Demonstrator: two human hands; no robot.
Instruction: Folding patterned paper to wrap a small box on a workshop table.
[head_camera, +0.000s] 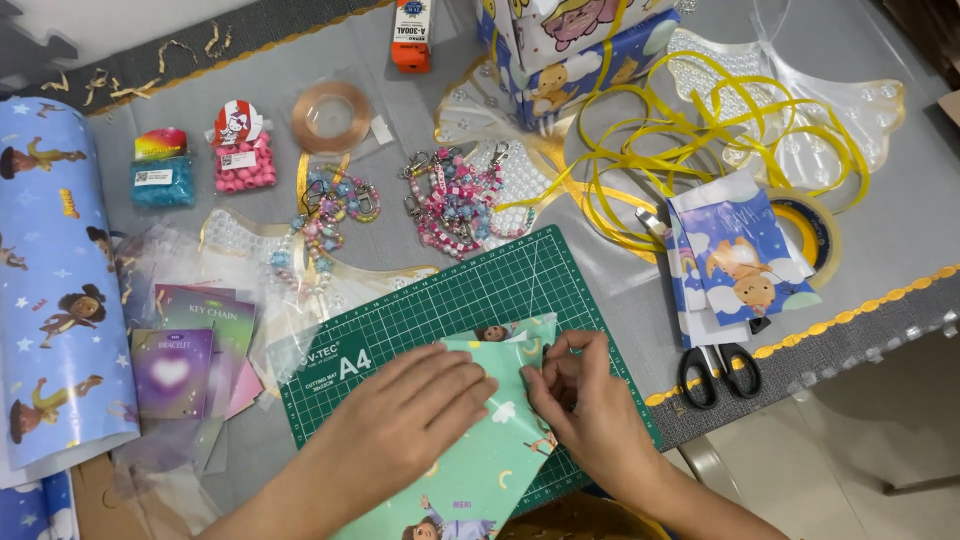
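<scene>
The mint green wrapping paper lies on the green cutting mat, on the worktop close to the person. It looks thin, light and bendy, and I think it would crease or tear easily, so hold it at the edges and folds. The left hand lies flat on it, grip open. The right hand pinches a folded edge, grip closed on the paper. The paper's long side runs from the person up toward the mat's top, with a corner pointing up
</scene>
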